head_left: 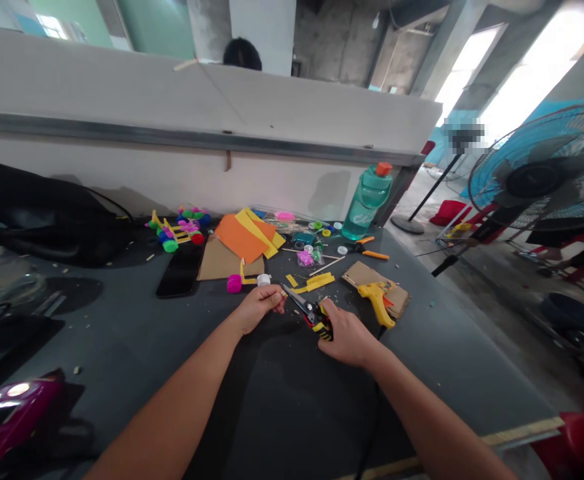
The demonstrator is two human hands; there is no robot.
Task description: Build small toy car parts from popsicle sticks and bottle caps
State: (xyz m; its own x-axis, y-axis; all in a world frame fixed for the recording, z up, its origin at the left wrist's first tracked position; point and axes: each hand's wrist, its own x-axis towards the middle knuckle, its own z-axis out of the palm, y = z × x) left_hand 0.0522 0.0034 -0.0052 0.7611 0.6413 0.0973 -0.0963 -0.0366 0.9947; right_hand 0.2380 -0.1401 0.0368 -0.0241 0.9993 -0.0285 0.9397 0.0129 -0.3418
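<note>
My right hand (346, 335) is wrapped round the yellow-and-black handles of a pair of shears (310, 309), whose blades point up and left. At the blade tips, my left hand (261, 308) pinches a small pale stick (284, 293), mostly hidden by the fingers. Just beyond that hand is a small yellow piece with a pink cap (234, 284) and a white cap (263, 280). Yellow strips (317, 282) and small scraps lie beyond the shears. A yellow glue gun (378, 303) rests on brown cardboard (357, 275) to the right.
Orange and yellow sheets (242, 237), a black phone (177, 272), and a colourful wheeled model (175, 232) lie farther back. A green bottle (368, 200) stands near orange-handled pliers (372, 252). A fan (532, 180) is right of the table; a purple object (19, 413) sits front left.
</note>
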